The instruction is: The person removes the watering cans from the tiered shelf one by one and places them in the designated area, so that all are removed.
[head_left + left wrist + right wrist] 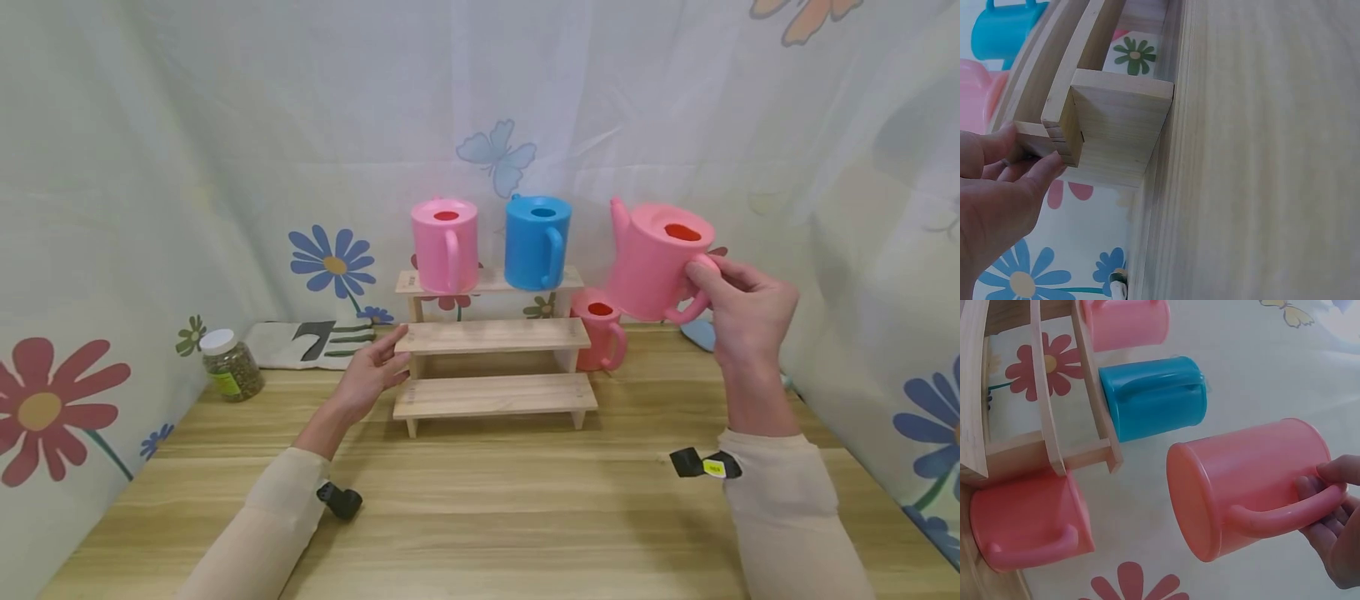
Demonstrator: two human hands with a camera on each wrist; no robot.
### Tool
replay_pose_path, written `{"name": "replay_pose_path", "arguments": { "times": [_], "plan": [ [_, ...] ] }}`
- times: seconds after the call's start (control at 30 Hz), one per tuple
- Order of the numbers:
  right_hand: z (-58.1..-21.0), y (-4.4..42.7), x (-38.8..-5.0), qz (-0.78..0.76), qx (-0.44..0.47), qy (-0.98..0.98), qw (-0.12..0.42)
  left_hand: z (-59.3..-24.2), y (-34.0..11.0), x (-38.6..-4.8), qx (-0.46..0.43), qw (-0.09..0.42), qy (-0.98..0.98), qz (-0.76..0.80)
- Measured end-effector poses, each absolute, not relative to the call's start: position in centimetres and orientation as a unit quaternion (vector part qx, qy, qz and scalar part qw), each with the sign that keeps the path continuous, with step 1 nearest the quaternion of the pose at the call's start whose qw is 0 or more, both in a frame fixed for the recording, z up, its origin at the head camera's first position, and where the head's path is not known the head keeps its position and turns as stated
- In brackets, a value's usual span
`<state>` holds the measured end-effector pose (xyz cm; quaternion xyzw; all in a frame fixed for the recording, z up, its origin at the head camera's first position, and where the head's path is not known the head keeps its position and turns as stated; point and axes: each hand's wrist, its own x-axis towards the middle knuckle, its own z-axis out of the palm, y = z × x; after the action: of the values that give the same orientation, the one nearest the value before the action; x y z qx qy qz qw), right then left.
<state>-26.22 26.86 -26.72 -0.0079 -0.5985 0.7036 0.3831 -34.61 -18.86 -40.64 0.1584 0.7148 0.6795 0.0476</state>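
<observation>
My right hand (753, 312) grips the handle of a coral-pink watering can (652, 262), lifted and slightly tilted right of a three-tier wooden shelf (491, 335). The right wrist view shows fingers curled round that handle near its top. At the shelf's left side, my left hand (371, 375) pinches the end of the middle board, thumb and fingers on either side of it in the left wrist view. On the top tier stand a pink watering can (431, 250) and a blue watering can (528, 250). Another coral-pink watering can (592, 337) is on the table behind the shelf's right end, partly hidden.
A lidded jar (232, 367) stands at the back left of the wooden table (480, 508). Beside it lies a whitish cloth item (273, 343) with dark markings. A light-blue object (699, 335) is partly hidden behind the right hand. Flowered curtains surround the table's back and sides.
</observation>
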Motion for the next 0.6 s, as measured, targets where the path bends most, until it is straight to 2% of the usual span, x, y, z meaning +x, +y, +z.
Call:
{"name": "replay_pose_path", "arguments": {
  "times": [0.6],
  "plan": [
    [-28.4,29.1,-28.8,0.688,-0.116,-0.639,0.323,-40.7,-18.9,-34.7,0.166,0.046,0.71,0.682]
  ]
}}
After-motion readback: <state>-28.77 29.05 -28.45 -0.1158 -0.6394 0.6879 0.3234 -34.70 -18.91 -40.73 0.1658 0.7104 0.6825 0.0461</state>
